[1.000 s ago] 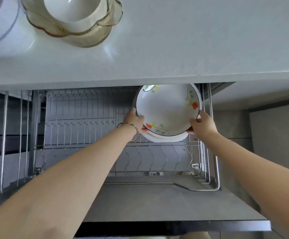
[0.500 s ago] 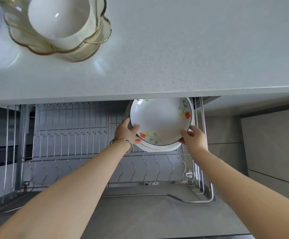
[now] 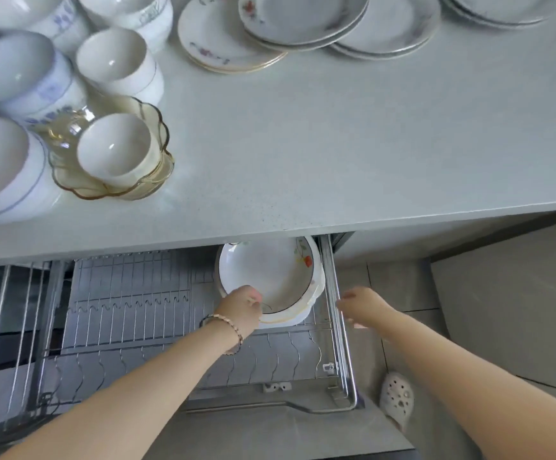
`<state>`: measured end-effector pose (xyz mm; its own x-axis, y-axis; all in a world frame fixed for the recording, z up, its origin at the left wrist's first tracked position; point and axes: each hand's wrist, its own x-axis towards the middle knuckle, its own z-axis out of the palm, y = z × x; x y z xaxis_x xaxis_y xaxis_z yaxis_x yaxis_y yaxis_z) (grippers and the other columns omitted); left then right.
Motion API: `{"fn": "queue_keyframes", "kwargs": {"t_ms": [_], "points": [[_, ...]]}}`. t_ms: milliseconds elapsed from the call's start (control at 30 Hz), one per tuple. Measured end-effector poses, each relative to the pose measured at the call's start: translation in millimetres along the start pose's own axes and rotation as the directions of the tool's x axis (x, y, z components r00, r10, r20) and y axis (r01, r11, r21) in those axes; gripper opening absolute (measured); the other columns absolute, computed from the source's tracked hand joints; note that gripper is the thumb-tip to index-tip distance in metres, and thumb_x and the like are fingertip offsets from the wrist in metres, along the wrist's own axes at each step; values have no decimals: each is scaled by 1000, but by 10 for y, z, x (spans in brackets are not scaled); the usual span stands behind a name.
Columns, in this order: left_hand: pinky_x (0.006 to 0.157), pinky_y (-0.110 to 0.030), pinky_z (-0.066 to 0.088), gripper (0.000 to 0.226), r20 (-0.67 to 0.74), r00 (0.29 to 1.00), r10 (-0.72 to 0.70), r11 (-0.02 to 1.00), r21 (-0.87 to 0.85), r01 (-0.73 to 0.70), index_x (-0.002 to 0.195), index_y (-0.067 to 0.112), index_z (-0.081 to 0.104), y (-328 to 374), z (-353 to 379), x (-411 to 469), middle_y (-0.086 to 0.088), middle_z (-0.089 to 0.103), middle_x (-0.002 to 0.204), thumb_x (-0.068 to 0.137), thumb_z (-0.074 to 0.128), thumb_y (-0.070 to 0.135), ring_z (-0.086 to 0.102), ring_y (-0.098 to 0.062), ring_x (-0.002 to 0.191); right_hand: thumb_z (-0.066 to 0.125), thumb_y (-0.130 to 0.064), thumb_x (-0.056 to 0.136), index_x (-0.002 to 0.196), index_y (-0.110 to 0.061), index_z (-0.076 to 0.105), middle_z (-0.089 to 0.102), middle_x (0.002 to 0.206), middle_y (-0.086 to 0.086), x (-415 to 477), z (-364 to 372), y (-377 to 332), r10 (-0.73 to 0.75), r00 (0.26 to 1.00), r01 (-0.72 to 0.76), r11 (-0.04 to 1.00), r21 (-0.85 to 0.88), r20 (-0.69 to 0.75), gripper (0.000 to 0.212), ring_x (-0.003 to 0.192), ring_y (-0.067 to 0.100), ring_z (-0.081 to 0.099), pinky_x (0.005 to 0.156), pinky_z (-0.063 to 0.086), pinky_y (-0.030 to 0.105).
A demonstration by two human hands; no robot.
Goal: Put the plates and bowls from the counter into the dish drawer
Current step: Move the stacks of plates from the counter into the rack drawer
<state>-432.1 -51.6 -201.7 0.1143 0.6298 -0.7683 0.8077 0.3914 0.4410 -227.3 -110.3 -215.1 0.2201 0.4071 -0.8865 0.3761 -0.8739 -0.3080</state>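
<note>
A white floral plate [image 3: 270, 277] leans in the wire rack [image 3: 130, 313] of the open dish drawer, at its back right, with another plate stacked behind it. My left hand [image 3: 241, 308], with a bead bracelet on the wrist, still rests on the plate's lower left rim. My right hand [image 3: 364, 305] is off the plate, open, just right of the drawer's side rail [image 3: 334, 313]. On the counter [image 3: 336, 144] stand several white bowls [image 3: 117, 151] at the left and stacks of plates [image 3: 299, 21] along the back.
An amber glass dish [image 3: 150, 174] holds one small bowl near the counter's front left. The counter's front edge overhangs the back of the drawer. A white clog [image 3: 397, 398] is on the tiled floor right of the drawer. The rack's left slots hold nothing.
The floral plate has been set into the rack. My right hand has let go and drawn back to the right. The view has tilted up, showing more of the counter.
</note>
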Motion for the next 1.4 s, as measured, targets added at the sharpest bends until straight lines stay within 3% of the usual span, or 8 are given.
{"fn": "queue_keyframes", "kwargs": {"t_ms": [167,267,367,533,767,1033,1200,1400], "points": [[49,-19,35,24,171,978,120,967,205,-154,84,19,51,1106,249,-483,-7,61,85,90,29,10,58,-20,62,42,-11,92,129,-1,49,57,77,8,-481,-1045,161,-116,992,120,990,-73,48,40,70,18,54,65,51,23],[46,-20,31,27,122,973,194,962,170,-213,74,21,48,1794,470,-649,-8,53,71,87,30,5,56,-22,61,41,-13,90,119,3,57,60,82,9,-659,-1747,278,-225,974,216,959,-182,-33,36,77,22,57,76,53,31],[51,-21,38,27,60,971,233,961,141,-239,67,22,44,2478,659,-804,-2,56,64,88,34,8,58,-24,62,43,-15,91,109,-10,58,53,82,2,-826,-2460,389,-318,942,284,927,-243,-110,24,81,21,48,65,39,23],[52,-21,38,20,-92,951,296,953,96,-287,98,19,51,3385,751,-1005,-1,59,77,89,35,11,61,-19,67,45,-21,91,119,-14,59,61,122,6,-1137,-3467,442,-406,890,311,874,-374,-207,32,103,22,60,87,45,26],[80,-33,52,34,-185,947,261,964,4,-265,121,15,47,4070,685,-1096,-7,57,91,89,38,12,66,-24,85,47,-17,89,104,-18,60,57,101,3,-1227,-4301,285,-469,838,369,864,-342,-280,20,98,24,59,87,44,30],[55,-24,42,33,-172,958,228,959,-132,-252,122,12,47,4733,431,-541,-6,51,104,90,38,8,59,-12,62,46,-21,90,117,-15,60,64,118,8,-832,-4823,-141,-441,838,331,880,-341,-322,31,108,25,62,92,47,30],[88,-38,49,34,-195,938,287,958,66,-280,120,1,47,5362,60,268,-22,56,121,87,41,10,60,-26,86,47,-22,89,122,-16,57,64,117,9,-249,-5278,-636,-346,850,280,935,-216,-398,35,97,23,61,84,49,31],[93,-33,41,47,-144,932,333,920,264,-288,136,6,34,6094,-311,1191,-16,45,136,92,44,18,50,-31,119,47,-24,93,139,-13,39,55,132,12,521,-5767,-1264,-175,846,157,984,-79,-504,48,114,28,55,94,43,30]]}}
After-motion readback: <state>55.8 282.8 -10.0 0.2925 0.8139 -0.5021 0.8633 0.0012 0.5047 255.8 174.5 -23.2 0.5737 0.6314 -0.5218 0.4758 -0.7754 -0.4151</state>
